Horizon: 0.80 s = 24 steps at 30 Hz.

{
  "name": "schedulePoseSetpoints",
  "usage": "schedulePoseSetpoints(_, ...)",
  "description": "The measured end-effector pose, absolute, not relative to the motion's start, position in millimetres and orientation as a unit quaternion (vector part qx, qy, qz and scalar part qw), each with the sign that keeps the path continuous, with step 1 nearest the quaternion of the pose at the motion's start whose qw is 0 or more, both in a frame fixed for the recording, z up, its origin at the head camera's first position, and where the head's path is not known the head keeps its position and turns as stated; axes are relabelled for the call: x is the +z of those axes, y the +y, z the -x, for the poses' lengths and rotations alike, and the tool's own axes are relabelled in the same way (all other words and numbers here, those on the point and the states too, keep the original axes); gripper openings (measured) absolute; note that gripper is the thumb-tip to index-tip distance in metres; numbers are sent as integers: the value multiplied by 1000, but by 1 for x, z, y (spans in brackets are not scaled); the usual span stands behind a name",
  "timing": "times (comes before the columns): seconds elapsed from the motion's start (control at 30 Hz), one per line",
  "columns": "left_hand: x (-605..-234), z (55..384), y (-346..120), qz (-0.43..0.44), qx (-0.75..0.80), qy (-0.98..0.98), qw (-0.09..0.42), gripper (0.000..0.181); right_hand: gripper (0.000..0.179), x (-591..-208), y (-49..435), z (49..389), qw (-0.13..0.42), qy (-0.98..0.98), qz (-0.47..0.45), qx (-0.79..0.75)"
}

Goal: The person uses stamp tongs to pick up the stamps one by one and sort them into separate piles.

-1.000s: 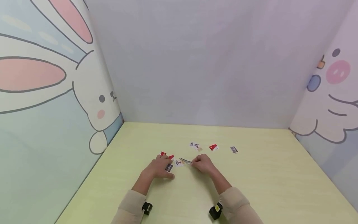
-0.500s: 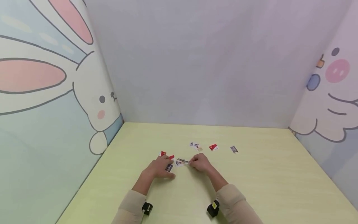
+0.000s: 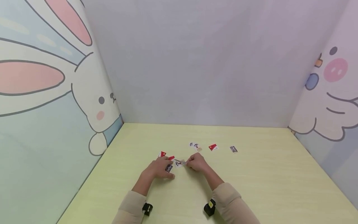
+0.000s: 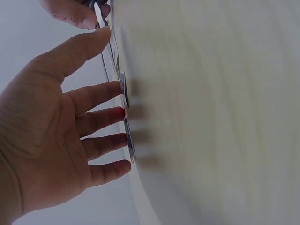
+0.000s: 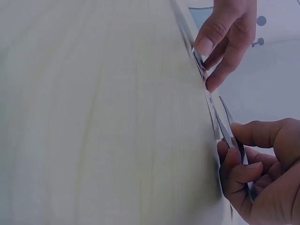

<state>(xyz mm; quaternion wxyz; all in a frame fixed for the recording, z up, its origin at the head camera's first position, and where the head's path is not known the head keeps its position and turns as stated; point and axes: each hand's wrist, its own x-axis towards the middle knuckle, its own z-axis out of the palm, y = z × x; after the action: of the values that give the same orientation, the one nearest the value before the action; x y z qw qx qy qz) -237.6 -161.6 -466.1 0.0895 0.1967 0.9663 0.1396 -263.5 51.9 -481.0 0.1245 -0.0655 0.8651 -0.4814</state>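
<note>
My right hand (image 3: 196, 161) holds metal tweezers (image 5: 227, 135), which point left, their two arms spread apart in the right wrist view. In the head view the tweezers overlap a small white card with printed figures (image 3: 178, 164) lying on the table. My left hand (image 3: 159, 168) is spread over the small cards beside it, fingertips right at them in the left wrist view. A dark picture card (image 3: 169, 168) shows between its thumb and fingers. Just past the fingertips lie a red card (image 3: 171, 157) and a red-and-white card (image 3: 162, 153), partly covered by the hand.
Farther back on the pale yellow table (image 3: 265, 174) lie overlapping white printed cards (image 3: 196, 146), another red-and-white card (image 3: 213, 147) and a dark card (image 3: 233, 149). A grey back wall (image 3: 195, 62) and cartoon-printed side panels (image 3: 36, 149) enclose the table.
My right hand has shifted left with the tweezers, bringing their tips over the white printed card and closer to my left hand. The left hand stays almost still.
</note>
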Motion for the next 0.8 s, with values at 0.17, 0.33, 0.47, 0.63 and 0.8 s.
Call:
schedulePoseSetpoints(0.17, -468, 236, -162, -197, 138, 967, 89, 60, 5, -481, 49, 264, 124, 867, 70, -477)
schedulePoseSetpoints(0.33, -468, 236, -162, -201, 133, 967, 87, 59, 5, -483, 47, 264, 121, 868, 71, -477)
schedulePoseSetpoints(0.47, -467, 235, -161, -203, 131, 966, 91, 60, 5, -482, 47, 262, 115, 870, 74, -474)
schedulePoseSetpoints(0.63, -462, 233, -160, -205, 135, 965, 91, 58, 6, -477, 50, 262, 114, 872, 69, -470)
schedulePoseSetpoints(0.8, -460, 232, -160, -207, 138, 964, 93, 57, 7, -474, 53, 263, 112, 874, 68, -469)
